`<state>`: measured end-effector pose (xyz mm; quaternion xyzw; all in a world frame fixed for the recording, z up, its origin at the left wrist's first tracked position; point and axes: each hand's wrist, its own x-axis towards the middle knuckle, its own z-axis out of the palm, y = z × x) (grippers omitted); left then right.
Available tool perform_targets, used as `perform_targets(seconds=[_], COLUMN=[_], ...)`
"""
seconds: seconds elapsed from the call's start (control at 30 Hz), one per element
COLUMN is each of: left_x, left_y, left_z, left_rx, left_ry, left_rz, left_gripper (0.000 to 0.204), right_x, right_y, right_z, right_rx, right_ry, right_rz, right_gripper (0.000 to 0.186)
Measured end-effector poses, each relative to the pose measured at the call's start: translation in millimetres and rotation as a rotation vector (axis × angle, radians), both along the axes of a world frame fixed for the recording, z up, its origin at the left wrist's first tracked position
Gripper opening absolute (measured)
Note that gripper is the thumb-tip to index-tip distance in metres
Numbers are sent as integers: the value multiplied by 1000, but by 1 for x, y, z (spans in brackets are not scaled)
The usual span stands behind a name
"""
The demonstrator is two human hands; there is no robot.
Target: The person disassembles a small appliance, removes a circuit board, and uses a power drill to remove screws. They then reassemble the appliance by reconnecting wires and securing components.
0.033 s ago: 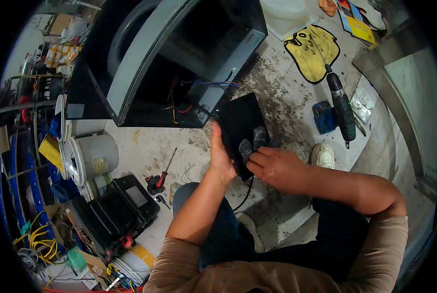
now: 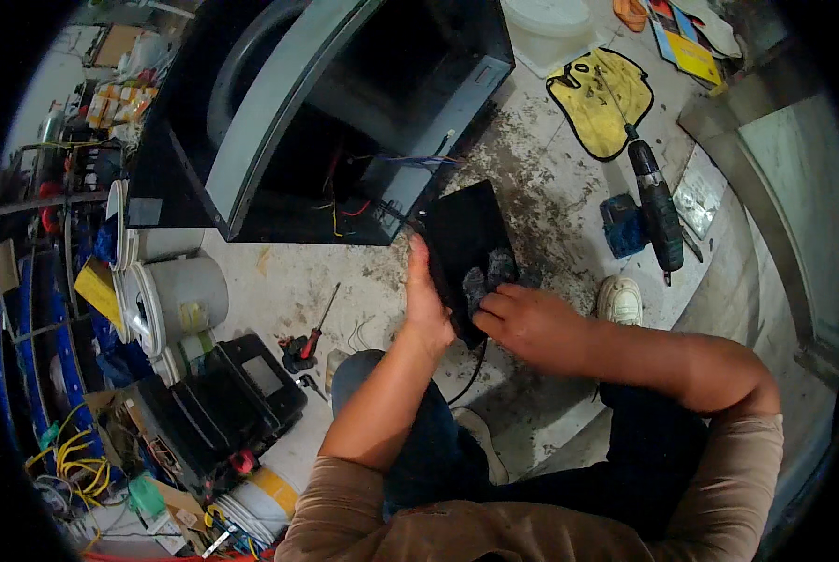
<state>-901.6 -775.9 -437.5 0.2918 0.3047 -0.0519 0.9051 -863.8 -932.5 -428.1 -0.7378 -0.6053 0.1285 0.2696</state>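
A flat black panel (image 2: 466, 220) is tilted in front of me, its left edge gripped by my left hand (image 2: 427, 304), thumb pointing up along it. My right hand (image 2: 536, 323) is closed on a crumpled dark grey cloth (image 2: 490, 273), pressed to the panel's lower face. From the panel's bottom end a black cable (image 2: 473, 382) runs down to the floor. Just beyond stands a large black cabinet (image 2: 372, 103), open toward me, with loose coloured wires (image 2: 340, 211) at its near corner. Some dark leads run from the cabinet toward the panel's top.
On the right lie a cordless drill (image 2: 658, 206) and a yellow cloth (image 2: 602, 98) with small parts. A red screwdriver (image 2: 318, 328), a black tool case (image 2: 241, 393) and white buckets (image 2: 190, 290) are on the left. Dark grime covers the light floor (image 2: 550, 201).
The panel and the cloth have shifted very slightly downward with my right hand. Everything else looks the same.
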Motion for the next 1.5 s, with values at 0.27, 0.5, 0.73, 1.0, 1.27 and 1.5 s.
perform_targets(seconds=[0.27,0.5,0.73,1.0,1.27,1.5], left_x=[-5,-6,-11,-51,-127,-134], left_y=[-4,1,12,136,183,201], left_z=[6,2,-7,-42,-93,-73], left_rx=[150,61,147,937,1339,1508], left_ry=[37,33,151,51,314,329], left_rz=[-1,-45,-84,-1126,-1213,-1324], left_gripper=[73,73,67,76,81,80], right_x=[-7,13,39,50,6,16], right_y=[6,-1,-12,-5,71,128], right_z=[-8,-29,-10,-28,-79,-94], right_rx=[-1,17,112,-34,275,552], right_ry=[532,89,190,788,1163,1182], right_rz=[-110,62,-268,-486,-589,-886], right_gripper=[30,34,30,24,21,22])
